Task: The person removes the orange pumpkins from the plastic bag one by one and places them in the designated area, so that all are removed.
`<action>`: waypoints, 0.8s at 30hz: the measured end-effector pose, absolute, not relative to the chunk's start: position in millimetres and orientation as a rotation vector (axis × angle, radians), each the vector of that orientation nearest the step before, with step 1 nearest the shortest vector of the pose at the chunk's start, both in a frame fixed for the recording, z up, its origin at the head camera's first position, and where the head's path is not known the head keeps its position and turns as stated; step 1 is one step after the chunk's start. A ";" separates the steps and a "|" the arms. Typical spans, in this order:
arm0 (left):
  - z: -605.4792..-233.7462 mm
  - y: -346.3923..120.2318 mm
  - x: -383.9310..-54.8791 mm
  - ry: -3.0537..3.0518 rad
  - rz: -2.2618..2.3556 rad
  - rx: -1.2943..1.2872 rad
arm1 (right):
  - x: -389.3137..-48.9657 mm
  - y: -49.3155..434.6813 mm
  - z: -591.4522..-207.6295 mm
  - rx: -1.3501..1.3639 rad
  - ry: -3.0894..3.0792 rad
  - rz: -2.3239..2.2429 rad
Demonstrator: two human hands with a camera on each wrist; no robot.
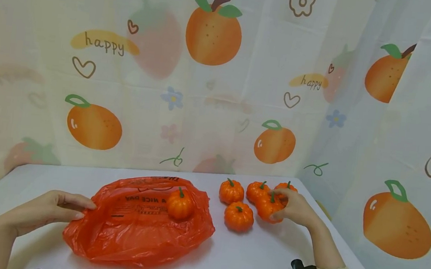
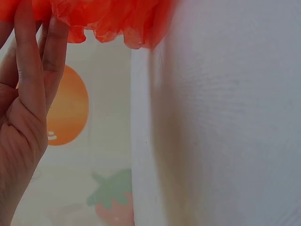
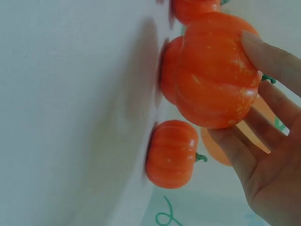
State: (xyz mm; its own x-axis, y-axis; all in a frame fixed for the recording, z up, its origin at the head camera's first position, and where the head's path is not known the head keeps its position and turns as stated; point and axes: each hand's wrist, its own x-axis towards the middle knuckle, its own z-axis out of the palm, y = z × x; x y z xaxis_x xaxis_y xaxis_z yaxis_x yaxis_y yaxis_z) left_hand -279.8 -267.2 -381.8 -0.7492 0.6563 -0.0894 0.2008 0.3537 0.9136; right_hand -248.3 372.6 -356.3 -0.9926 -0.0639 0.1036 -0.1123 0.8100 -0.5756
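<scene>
My left hand (image 1: 39,212) pinches the left rim of a crumpled red plastic bag (image 1: 137,244) between thumb and fingers. The bag lies spread with its mouth upward, and print shows on its inner wall. One small orange toy pumpkin (image 1: 180,204) with a green stem sits inside, toward the right. Over on the right, my right hand (image 1: 297,208) grips another toy pumpkin (image 3: 214,70), thumb on one side and fingers on the other. In the right wrist view this pumpkin stands off the tabletop, overlapping one behind it.
Around the right hand, more toy pumpkins rest on the white table (image 1: 257,261): one at the back left (image 1: 232,192), one in front (image 1: 239,217), and others partly hidden behind the held one. A fruit-printed curtain (image 1: 219,95) hangs behind and at the right.
</scene>
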 end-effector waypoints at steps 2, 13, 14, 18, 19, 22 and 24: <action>-381.5 -266.8 -280.0 2.175 1.378 0.755 | -248.1 374.1 -358.0 0.139 -2.920 0.933; -379.8 -264.9 -279.5 2.217 1.360 0.759 | -246.2 376.8 -363.4 0.125 -2.952 0.970; -379.7 -264.9 -279.5 2.219 1.359 0.758 | -246.0 376.7 -363.7 0.121 -2.953 0.974; -379.7 -265.2 -279.3 2.216 1.362 0.756 | -246.0 376.1 -365.2 0.117 -2.956 0.986; -379.8 -265.1 -279.3 2.216 1.364 0.759 | -246.1 376.1 -365.8 0.120 -2.956 0.988; -380.2 -265.0 -279.5 2.212 1.368 0.767 | -245.6 375.3 -367.2 0.130 -2.954 0.986; -380.2 -265.0 -279.6 2.210 1.368 0.754 | -244.8 375.0 -368.1 0.144 -2.953 0.984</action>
